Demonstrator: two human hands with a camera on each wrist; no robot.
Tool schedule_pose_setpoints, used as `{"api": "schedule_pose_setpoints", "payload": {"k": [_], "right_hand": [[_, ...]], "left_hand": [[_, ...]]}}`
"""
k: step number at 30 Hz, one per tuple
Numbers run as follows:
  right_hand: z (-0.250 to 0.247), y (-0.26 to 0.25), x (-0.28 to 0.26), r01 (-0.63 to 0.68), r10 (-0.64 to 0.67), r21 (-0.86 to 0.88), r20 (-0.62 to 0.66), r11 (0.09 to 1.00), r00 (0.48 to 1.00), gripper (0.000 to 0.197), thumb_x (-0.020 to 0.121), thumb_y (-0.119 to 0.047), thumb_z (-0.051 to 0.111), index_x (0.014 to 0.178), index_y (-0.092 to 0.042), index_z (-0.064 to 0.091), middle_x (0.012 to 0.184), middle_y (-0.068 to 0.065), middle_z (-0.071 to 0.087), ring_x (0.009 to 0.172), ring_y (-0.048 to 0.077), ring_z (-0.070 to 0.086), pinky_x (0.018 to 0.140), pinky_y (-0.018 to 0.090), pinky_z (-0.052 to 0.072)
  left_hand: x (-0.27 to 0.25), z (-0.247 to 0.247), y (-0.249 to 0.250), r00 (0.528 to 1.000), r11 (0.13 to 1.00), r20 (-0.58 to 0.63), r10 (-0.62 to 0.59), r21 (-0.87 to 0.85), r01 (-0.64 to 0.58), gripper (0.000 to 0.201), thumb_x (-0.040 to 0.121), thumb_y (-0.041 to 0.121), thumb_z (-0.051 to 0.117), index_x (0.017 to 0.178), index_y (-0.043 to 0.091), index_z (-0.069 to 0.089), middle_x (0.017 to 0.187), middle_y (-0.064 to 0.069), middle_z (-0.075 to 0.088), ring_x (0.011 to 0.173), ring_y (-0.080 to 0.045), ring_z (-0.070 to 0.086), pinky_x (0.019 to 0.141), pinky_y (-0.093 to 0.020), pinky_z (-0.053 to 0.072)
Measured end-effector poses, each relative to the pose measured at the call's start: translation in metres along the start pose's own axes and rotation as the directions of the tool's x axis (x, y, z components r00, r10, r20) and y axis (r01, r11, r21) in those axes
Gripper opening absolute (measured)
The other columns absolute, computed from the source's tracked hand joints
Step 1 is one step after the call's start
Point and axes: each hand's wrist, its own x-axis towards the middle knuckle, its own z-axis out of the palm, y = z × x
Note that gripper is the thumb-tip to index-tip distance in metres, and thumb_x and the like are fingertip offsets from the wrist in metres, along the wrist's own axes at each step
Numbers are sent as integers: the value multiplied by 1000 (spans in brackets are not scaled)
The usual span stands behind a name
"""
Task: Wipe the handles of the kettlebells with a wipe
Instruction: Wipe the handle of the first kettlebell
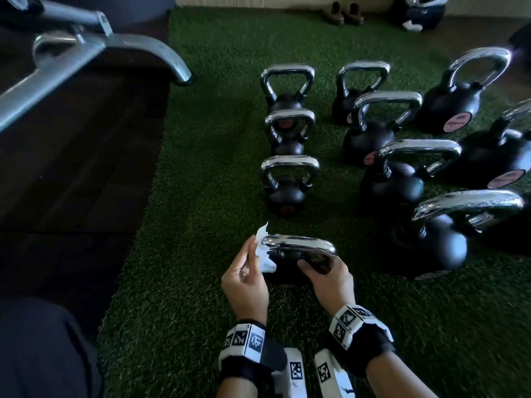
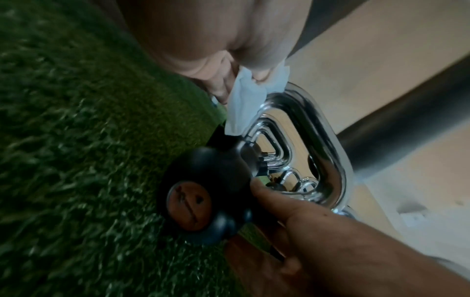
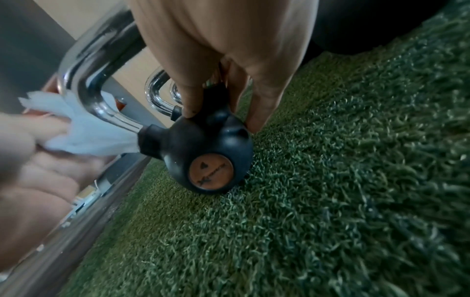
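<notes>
From the head view I have the nearest small kettlebell (image 1: 290, 262) on the green turf (image 1: 201, 156), closest of a column of small ones, with bigger bells to the right. My left hand (image 1: 245, 278) pinches the white wipe (image 1: 265, 254) against the left bend of the chrome handle (image 1: 298, 244), while my right hand (image 1: 330, 278) has its grip curled over the bell's right shoulder to steady it. In the left wrist view the wipe (image 2: 250, 100) drapes down the handle's (image 2: 328, 144) upright leg but only covers one face, so I judge I should wrap it fully round before sliding. In the right wrist view the fingers (image 3: 190, 96) press the black body (image 3: 203, 144) and the wipe (image 3: 84, 132) reaches the collar; I would draw it from there up over the arch, keeping the bell pinned.
</notes>
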Motion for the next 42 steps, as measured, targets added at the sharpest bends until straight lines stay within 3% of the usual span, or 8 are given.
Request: {"api": "schedule_pose_setpoints", "payload": {"k": [5,9,14,20,23,30,34,42], "right_hand": [[-1,-3,-1,-8,8,57,12,998,1000,33,80,-39,84,108,-25,72,99,-8,73,97,14,69,93,35,56],[-7,-8,-4,25,-25,36,9,999,1000,25,77,-39,87,96,-31,73,88,-14,73,87,7,69,78,23,53],[-23,-8,-12,124,-128,-116,-26,985,991,31,60,-42,96,74,-34,69,67,-19,69,65,-7,64,57,7,44],[-22,7,-28,401,-380,-270,129,875,916,20,71,-24,91,85,-31,78,70,-31,60,64,-17,55,65,7,49],[-20,6,-21,494,-456,-298,191,817,869,20,77,-5,79,85,-23,81,82,-19,72,69,-6,64,69,12,54],[-5,-25,8,236,-188,-197,234,952,954,54,90,-29,76,141,-31,59,110,-17,66,98,-2,61,83,7,47],[3,-29,10,103,-77,-96,244,990,967,44,87,-36,79,129,-37,69,79,-11,70,72,3,68,56,8,49],[-1,-29,13,50,-46,-13,220,999,974,49,81,-37,84,128,-32,70,78,-22,60,74,-4,64,63,12,52]], "left_hand": [[-9,-8,-16,987,984,78,-143,121,133,23,96,7,69,119,7,74,110,6,74,103,-1,72,77,-1,48],[-11,-11,-16,979,974,135,-155,187,128,36,90,27,78,120,8,74,98,23,68,73,24,61,65,2,44],[10,-4,-16,986,973,149,-72,228,36,32,85,25,83,112,8,79,107,1,78,90,20,66,80,-1,48],[37,27,0,965,934,256,-64,355,-33,21,86,26,83,103,13,83,105,1,80,92,12,63,83,6,38],[41,34,8,942,919,316,-110,393,-25,24,89,22,79,111,12,80,110,-1,79,90,9,62,77,9,35],[58,40,23,874,865,364,-321,489,114,22,92,26,76,113,22,80,110,4,79,89,-3,70,74,0,44],[71,41,32,836,867,370,-405,447,221,14,87,29,81,100,25,84,99,7,80,96,-9,73,86,-18,53],[63,52,41,852,904,302,-428,137,405,10,85,24,83,96,25,83,89,10,80,91,-6,75,96,-33,59]]}}
